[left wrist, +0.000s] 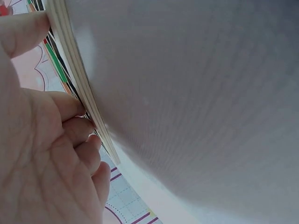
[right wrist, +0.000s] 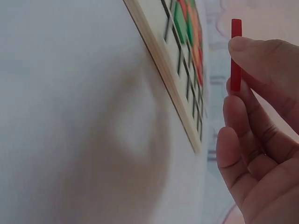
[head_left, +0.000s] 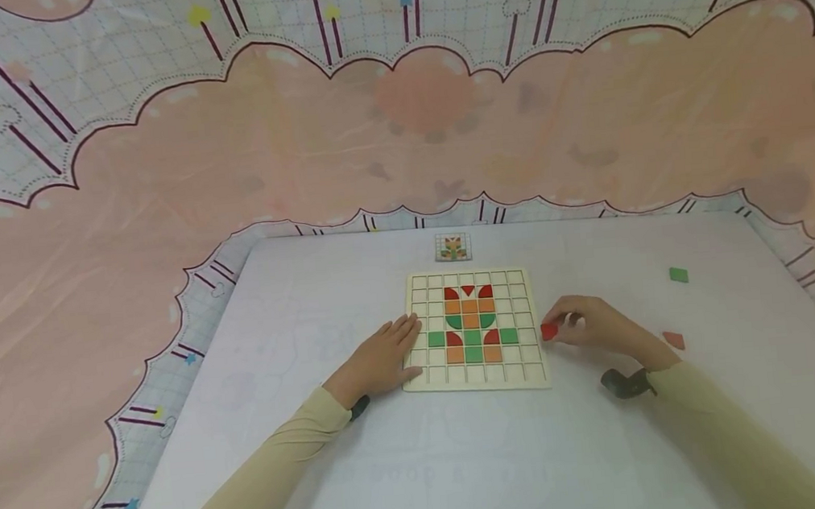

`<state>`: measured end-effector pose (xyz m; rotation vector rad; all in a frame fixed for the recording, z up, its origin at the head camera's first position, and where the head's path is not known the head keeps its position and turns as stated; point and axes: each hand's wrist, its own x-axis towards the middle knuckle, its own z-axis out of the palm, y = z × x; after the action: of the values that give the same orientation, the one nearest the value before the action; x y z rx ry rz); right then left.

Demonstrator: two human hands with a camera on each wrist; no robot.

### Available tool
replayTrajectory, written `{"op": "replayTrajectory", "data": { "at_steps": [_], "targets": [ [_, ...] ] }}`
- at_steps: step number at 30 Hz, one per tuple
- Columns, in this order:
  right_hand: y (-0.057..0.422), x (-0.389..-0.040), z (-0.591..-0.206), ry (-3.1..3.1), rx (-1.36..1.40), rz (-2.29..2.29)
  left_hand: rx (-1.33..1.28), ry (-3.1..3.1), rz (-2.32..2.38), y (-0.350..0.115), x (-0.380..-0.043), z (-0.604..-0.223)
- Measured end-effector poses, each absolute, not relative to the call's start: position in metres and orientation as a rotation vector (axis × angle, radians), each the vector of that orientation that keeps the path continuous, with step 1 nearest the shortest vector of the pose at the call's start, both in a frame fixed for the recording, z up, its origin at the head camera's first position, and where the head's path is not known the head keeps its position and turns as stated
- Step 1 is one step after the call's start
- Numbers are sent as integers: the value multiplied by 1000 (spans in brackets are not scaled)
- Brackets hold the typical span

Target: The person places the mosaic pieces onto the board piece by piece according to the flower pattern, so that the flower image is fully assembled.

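A pale wooden grid board (head_left: 479, 389) lies on the white table, with red, orange and green tiles set in its middle columns. My left hand (head_left: 382, 355) rests at the board's left edge, its fingers and thumb touching the rim; the left wrist view shows the layered side of the board (left wrist: 77, 70) against them. Just off the board's right edge, my right hand (head_left: 591, 323) pinches a small red tile (head_left: 548, 331) between thumb and fingers. Seen edge-on in the right wrist view, the red tile (right wrist: 236, 70) is held above the table.
Behind the board lies a small pattern card (head_left: 453, 247). To the right are a loose green tile (head_left: 678, 274) and a reddish tile (head_left: 674, 340), the latter close to my right wrist. A patterned peach cloth (head_left: 340, 147) surrounds the white table (head_left: 309, 295).
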<state>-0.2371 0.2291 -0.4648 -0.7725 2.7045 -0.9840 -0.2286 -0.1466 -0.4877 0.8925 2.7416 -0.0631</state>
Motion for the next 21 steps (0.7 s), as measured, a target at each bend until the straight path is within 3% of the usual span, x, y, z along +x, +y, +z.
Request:
{"op": "replayTrajectory", "data": {
  "at_steps": [21],
  "targets": [
    [172,-236,-480,2598,-828,-876,912,2743,-3,-147,-228,-485]
  ]
}}
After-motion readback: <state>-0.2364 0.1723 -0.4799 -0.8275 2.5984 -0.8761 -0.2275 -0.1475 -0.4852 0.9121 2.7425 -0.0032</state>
